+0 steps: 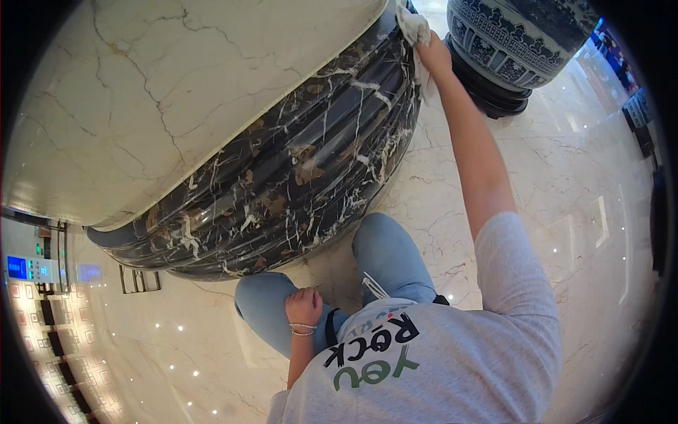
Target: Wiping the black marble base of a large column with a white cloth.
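Note:
At the top of the head view, my right hand grips a white and grey cloth against the far corner of a dark veined marble base moulding. Part of the cloth hangs down beside the moulding. My left hand rests on my bent left knee, its fingers curled and no object visible in it; bracelets circle the wrist. Above the moulding rises a cream marble column or wall face with dark veins.
A blue and white porcelain vase on a dark round stand is just right of my right hand. Polished marble floor surrounds me. A small metal frame stands at the left, near a device with a lit display.

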Action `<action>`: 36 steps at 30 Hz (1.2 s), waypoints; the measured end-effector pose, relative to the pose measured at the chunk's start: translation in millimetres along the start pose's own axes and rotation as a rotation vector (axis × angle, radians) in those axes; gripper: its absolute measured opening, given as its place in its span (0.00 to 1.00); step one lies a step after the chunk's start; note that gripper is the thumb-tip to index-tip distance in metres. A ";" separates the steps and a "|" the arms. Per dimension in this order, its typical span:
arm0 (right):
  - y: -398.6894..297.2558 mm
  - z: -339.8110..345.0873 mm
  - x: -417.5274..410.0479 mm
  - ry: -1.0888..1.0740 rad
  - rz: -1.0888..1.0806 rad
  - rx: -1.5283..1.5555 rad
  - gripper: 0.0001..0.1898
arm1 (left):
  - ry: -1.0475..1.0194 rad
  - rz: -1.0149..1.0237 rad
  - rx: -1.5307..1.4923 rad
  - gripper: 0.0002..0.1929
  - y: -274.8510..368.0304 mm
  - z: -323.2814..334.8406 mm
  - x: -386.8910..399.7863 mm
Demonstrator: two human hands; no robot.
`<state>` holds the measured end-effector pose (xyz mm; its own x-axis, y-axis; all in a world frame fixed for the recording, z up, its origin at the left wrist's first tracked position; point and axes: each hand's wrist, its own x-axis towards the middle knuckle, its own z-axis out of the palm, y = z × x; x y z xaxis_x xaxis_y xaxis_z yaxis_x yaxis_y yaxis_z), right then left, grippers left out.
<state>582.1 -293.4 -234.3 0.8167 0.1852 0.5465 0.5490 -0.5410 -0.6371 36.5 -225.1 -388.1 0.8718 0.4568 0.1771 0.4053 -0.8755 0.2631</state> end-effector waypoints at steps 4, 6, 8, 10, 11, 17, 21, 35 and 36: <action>18.0 3.9 46.9 -0.142 0.155 -0.110 0.21 | 0.013 0.004 -0.004 0.05 0.5 4.6 -5.9; 18.0 6.4 51.4 -0.151 0.185 -0.195 0.21 | 0.047 0.013 -0.047 0.05 2.2 3.4 -7.1; 5.9 3.3 37.7 -0.110 0.227 -0.133 0.20 | 0.024 -0.013 -0.042 0.05 3.9 -0.3 -9.9; 10.0 2.2 31.8 -0.137 0.189 -0.130 0.20 | -0.002 -0.034 -0.048 0.04 5.2 -1.6 -8.9; 12.1 -0.5 27.6 -0.136 0.139 -0.057 0.20 | 0.013 -0.021 -0.047 0.04 4.6 -1.7 -8.7; -22.1 -10.9 -55.5 -0.081 0.001 0.182 0.19 | 0.014 -0.019 -0.079 0.04 4.4 -0.1 -7.0; -69.1 -25.3 -138.0 -0.130 0.039 0.567 0.15 | 0.029 -0.014 -0.100 0.04 4.5 0.6 -7.1; -188.8 -5.8 -249.2 -0.038 -0.644 0.359 0.18 | -0.005 -0.112 -0.171 0.04 22.9 -8.3 -44.6; -190.8 -4.8 -250.1 -0.028 -0.662 0.305 0.19 | -0.024 -0.128 -0.180 0.04 25.3 -9.0 -50.3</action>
<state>272.2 -240.5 -246.8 0.2988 0.4174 0.8582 0.9511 -0.0569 -0.3035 0.4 -268.9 -381.8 0.8237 0.5565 0.1089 0.4592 -0.7673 0.4477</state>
